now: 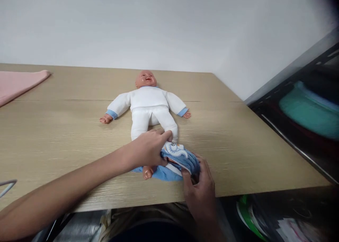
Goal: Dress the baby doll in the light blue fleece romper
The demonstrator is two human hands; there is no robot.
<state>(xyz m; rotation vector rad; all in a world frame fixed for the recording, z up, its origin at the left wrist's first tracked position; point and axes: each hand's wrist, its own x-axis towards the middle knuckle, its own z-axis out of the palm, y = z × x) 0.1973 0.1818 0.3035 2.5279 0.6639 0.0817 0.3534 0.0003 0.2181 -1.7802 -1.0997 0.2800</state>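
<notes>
A baby doll (148, 104) in a white top and white trousers lies on its back on the wooden table (66, 136), head away from me. A bunched blue garment (180, 159) with a white pattern sits over the doll's feet near the front edge. My left hand (150, 148) is closed on the garment's upper edge at the doll's right-hand leg. My right hand (197, 189) grips the garment's lower edge from below. One bare doll foot (147, 172) sticks out under my left hand.
A folded pink cloth (18, 83) lies at the table's far left. A dark shelf (304, 107) holding a teal folded item stands to the right. A white hanger tip (7, 186) shows at the left edge. A white wall rises behind the table.
</notes>
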